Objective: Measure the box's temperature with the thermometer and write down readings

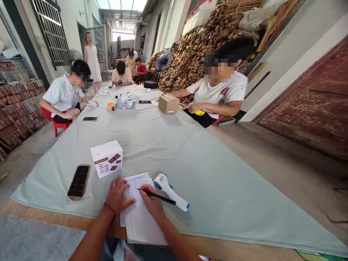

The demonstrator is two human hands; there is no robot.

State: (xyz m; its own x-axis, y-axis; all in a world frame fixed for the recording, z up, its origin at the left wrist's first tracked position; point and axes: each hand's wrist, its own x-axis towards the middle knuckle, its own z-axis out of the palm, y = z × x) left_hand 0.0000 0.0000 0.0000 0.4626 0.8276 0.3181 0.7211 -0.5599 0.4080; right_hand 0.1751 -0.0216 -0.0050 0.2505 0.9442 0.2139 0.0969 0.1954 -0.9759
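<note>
Sheets of paper (pixel 141 224) with rows of small writing lie at the near table edge, partly overhanging it. My left hand (pixel 119 195) rests on their left side, fingers spread, a dark band round the wrist. In my right hand (pixel 152 203) is a black pen (pixel 163 198), its tip at the upper part of the page. A white and blue infrared thermometer (pixel 171 192) lies just right of that hand. Beyond my left hand stands a white box (pixel 106 159) with chocolate-bar pictures. Left of it lies a phone (pixel 79 182) in an orange-edged case.
A pale green cloth covers the long table (pixel 223 195). Farther along are another phone (pixel 90 119), a cardboard box (pixel 168 104), a clear basin (pixel 127 102) with bottles, and an orange tape measure (pixel 111 106). People sit along both sides and at the far end.
</note>
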